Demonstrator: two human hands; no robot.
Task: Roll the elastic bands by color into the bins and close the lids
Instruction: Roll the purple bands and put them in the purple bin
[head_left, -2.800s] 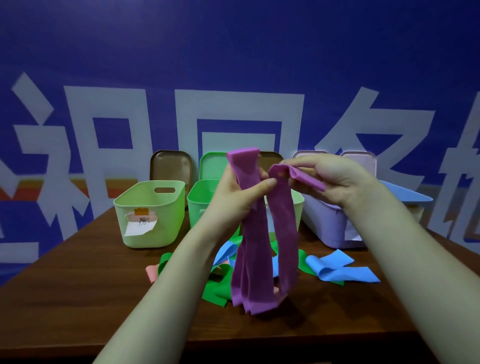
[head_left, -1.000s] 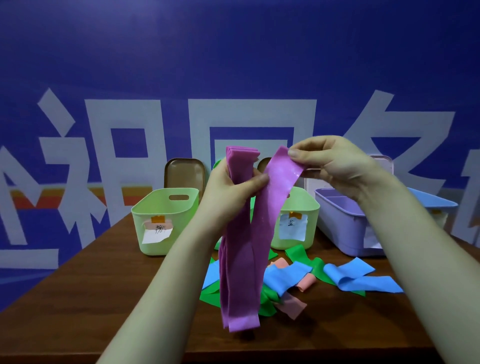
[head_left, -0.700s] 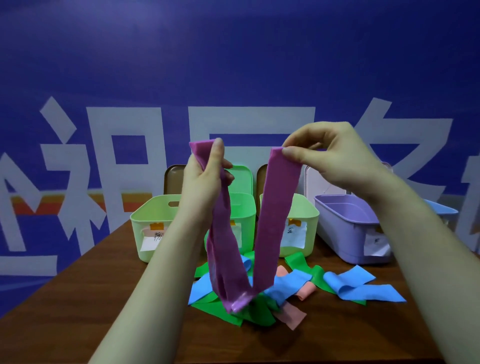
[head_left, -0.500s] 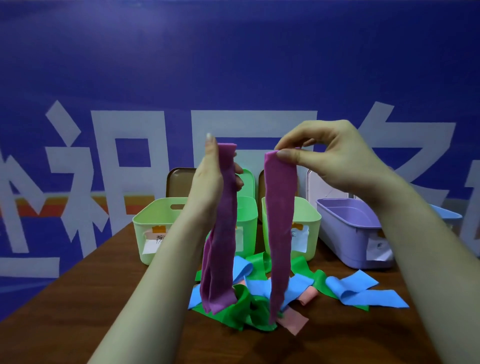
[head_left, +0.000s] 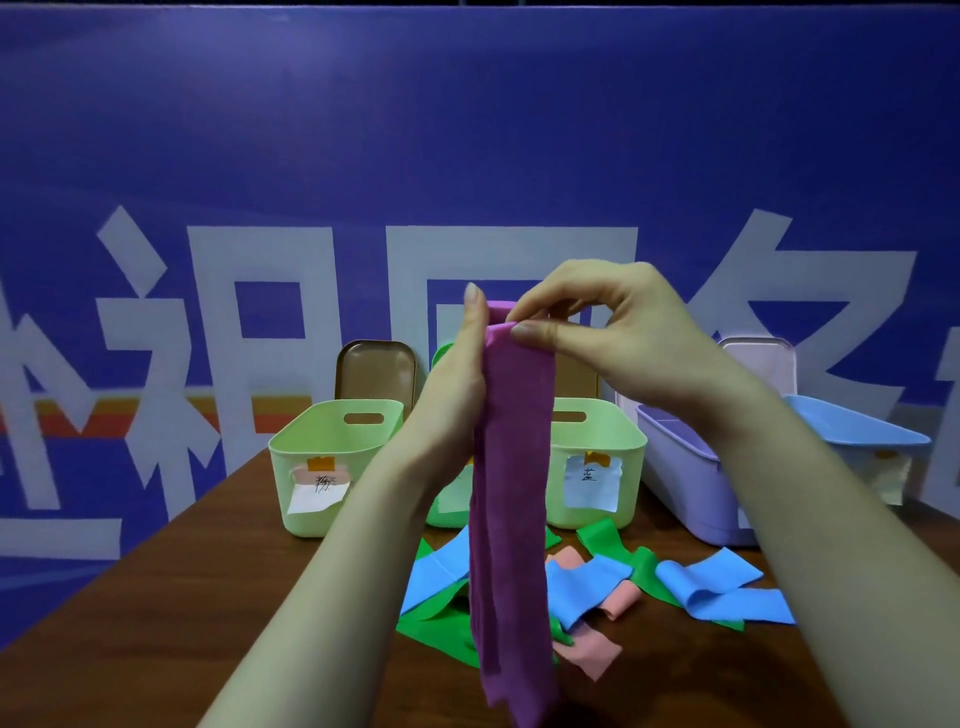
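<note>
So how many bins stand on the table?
5, in a row: left pale green bin, green bin mostly hidden behind the left hand, right pale green bin, purple bin, and a far-right bin under a blue lid.

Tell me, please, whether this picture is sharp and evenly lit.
Head view: dim, even light, no glare; the long purple elastic band looks slightly soft; the white paper label on the pale green plastic bin is too blurred to read.

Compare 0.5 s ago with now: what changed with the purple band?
The right hand closed in on the left hand, bringing its end of the purple band against the other end; the two strips now hang together. Both hands kept their hold. Bins and loose bands stayed put.
</note>
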